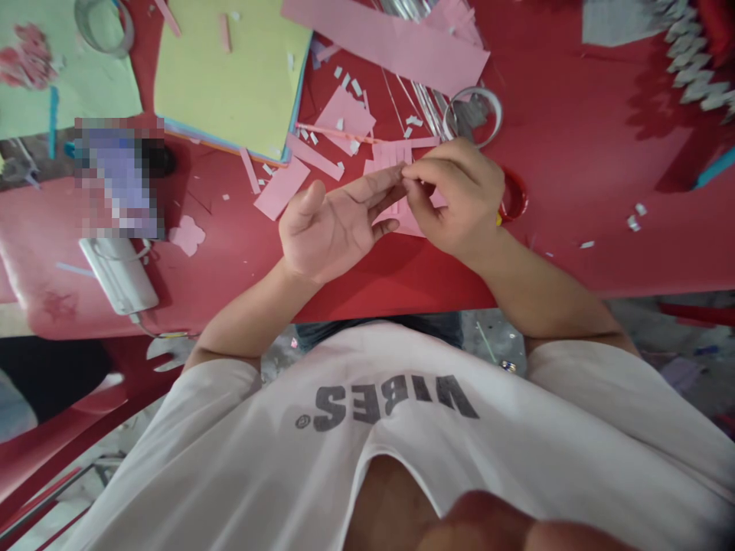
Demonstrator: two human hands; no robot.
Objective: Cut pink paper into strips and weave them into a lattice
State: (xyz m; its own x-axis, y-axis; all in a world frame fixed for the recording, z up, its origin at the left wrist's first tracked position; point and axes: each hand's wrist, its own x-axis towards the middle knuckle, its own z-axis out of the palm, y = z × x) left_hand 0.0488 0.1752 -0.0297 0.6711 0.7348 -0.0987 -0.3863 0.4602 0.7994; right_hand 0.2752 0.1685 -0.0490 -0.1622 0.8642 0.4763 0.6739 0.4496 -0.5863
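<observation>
Palm up, my left hand [333, 226] is open over the table's near side, its fingers stretched toward the right. My right hand [456, 191] is closed in a pinch, its thumb and forefinger meeting at the left fingertips. Whatever sits in that pinch, if anything, is too small to make out. Beneath the fingers lies pink paper [396, 155] with lines or folds on it, partly covered by both hands. A pink pencil [333, 132] rests just beyond, among pink strips and small white scraps.
A clear tape roll [492, 122] and a red ring-shaped roll [518, 195] lie by my right hand. Yellow sheets [230, 76] are stacked at the back left. A white power bank [120, 275] with a cable lies left. White folded-paper chain [686, 57] is at far right.
</observation>
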